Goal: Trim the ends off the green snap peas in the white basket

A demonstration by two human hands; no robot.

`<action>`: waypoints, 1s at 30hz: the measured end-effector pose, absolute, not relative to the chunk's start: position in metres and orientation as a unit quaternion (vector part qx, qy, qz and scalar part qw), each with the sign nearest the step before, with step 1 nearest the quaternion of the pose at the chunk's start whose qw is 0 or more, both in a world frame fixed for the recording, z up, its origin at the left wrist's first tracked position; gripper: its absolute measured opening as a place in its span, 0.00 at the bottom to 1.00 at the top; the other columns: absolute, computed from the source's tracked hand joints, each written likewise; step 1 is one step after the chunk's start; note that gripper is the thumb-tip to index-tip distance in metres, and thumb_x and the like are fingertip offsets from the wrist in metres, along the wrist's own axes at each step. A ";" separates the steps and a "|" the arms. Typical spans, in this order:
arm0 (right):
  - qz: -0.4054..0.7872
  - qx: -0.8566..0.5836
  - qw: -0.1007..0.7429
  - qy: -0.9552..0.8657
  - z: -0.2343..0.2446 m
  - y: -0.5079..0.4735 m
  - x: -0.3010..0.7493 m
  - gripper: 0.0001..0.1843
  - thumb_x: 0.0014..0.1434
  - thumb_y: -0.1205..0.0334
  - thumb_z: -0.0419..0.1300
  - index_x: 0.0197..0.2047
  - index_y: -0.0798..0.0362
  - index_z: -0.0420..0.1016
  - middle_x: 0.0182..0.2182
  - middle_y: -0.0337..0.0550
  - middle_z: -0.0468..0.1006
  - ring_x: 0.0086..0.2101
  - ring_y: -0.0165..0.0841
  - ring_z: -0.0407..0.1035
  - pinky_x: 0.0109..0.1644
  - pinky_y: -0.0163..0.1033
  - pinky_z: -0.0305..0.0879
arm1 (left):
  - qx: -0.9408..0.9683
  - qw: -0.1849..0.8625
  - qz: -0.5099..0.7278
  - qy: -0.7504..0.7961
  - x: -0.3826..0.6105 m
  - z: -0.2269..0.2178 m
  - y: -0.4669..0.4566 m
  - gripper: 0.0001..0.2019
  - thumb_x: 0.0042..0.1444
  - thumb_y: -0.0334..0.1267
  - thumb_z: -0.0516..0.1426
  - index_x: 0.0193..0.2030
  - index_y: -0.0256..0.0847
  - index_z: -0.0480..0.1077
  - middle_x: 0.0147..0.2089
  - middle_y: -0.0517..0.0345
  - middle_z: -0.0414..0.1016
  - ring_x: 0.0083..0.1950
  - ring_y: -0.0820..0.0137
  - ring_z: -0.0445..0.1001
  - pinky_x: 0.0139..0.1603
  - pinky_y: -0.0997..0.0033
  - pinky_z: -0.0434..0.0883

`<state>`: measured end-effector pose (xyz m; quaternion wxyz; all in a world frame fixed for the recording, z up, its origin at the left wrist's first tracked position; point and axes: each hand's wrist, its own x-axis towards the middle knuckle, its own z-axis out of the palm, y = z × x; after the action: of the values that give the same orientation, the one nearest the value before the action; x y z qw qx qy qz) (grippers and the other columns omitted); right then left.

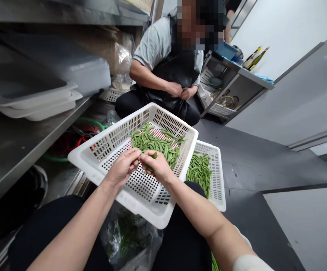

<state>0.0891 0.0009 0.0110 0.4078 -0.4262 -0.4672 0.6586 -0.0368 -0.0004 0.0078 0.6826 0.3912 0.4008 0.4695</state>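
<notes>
Over a white plastic basket (95,165), my two hands meet fingertip to fingertip. Green pea pods are in my right hand (159,166), its fingers closed round them, with one pod (154,155) poking up beside the thumb. My left hand (124,165) is closed in a pinch right against the right fingertips; what lies between its fingers is too small to make out. Beyond my hands, a heap of pea pods (152,142) lies at the far side of the basket, which rests across my knees.
A second white basket (219,173) with more pea pods (199,169) stands lower on the right. Between my legs is a clear plastic bag (132,233) with greenery. Opposite, a person in a dark apron (177,71) crouches, hands together. A metal shelf (19,150) with plastic tubs borders the left.
</notes>
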 end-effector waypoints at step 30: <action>0.275 -0.684 0.567 -0.368 -0.002 0.036 0.315 0.13 0.40 0.55 0.64 0.26 0.56 0.71 0.26 0.40 0.74 0.31 0.30 0.68 0.38 0.36 0.63 | 0.844 0.334 -0.197 0.370 -0.013 -0.060 -0.127 0.32 0.42 0.34 0.55 0.58 0.31 0.69 0.63 0.32 0.64 0.66 0.45 0.59 0.64 0.44 0.54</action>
<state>0.3153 0.0365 -0.0020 0.5666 -0.6838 -0.3684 0.2749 -0.0129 -0.1267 -0.0598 0.3336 0.8441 0.3704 -0.1975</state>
